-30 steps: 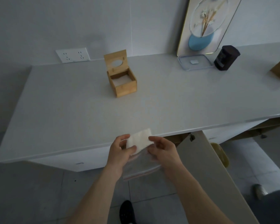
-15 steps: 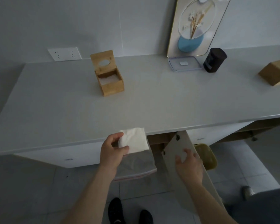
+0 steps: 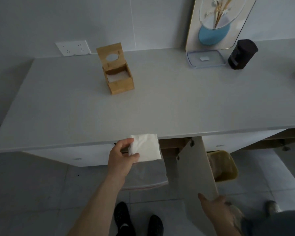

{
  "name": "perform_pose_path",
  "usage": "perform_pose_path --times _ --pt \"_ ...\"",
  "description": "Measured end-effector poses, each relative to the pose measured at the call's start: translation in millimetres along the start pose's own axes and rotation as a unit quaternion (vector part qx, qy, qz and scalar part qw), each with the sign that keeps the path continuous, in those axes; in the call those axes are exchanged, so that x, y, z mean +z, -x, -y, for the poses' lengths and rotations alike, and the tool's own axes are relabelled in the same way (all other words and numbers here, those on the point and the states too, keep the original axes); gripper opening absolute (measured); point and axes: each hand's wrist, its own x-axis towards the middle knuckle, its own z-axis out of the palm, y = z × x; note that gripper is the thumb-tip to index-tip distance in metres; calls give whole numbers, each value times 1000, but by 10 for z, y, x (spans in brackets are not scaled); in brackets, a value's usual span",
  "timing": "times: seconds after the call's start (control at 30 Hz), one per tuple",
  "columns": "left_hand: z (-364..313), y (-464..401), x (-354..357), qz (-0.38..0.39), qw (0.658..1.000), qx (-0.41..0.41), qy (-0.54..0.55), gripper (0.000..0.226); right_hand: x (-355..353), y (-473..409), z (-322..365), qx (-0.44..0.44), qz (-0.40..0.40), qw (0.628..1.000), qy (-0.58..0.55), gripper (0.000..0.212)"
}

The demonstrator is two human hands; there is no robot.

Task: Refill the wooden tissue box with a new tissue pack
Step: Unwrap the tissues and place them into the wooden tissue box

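The tissues [image 3: 146, 147] are a flat white stack, slightly crumpled near one corner, roughly square, poking out of the mouth of a clear plastic bag [image 3: 146, 174] with a red strip along its lower edge. The stack sits at the near edge of the counter [image 3: 177, 108], at about 6 o'clock from the box [image 3: 117, 75], well apart from it. The left hand [image 3: 121, 159] clamps the stack's left side, thumb on top and fingers behind. The bag hangs down from the stack toward 6 o'clock, so pack and bag together run long from 12 to 6; the open end points up toward the counter.

The box is light wood, its lid [image 3: 110, 55] hinged up and standing almost upright at the back, an oval hole in it. The open top faces up, with a thin layer of white showing inside. One corner of the box points to about 5 o'clock.

The right hand [image 3: 216, 208] is low at 5 o'clock, fingers loosely apart, resting at the lower edge of an open cabinet door [image 3: 194, 167], holding nothing that can be made out. The door juts out between the two hands. Behind it at 3 o'clock is a yellow bin [image 3: 223, 166].

On the counter at 1 o'clock lie a clear lid [image 3: 206, 59] and a dark jar [image 3: 242, 54], with a picture [image 3: 216, 23] leaning on the wall behind. A socket [image 3: 73, 48] is on the wall at 11 o'clock. Black shoes [image 3: 136, 220] show on the floor tiles.
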Motion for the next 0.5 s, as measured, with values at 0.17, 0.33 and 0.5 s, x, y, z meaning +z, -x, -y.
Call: perform_pose_path --times 0.17,0.33,0.5 --pt "-43 -24 -7 -10 1000 -7 20 53 352 281 213 -8 76 996 -42 82" --pt "-128 -46 -119 -32 999 5 29 52 769 599 669 -16 227 958 -173 55" --pt "-181 -104 -394 -60 998 1 23 53 838 851 1248 -37 342 878 -333 27"
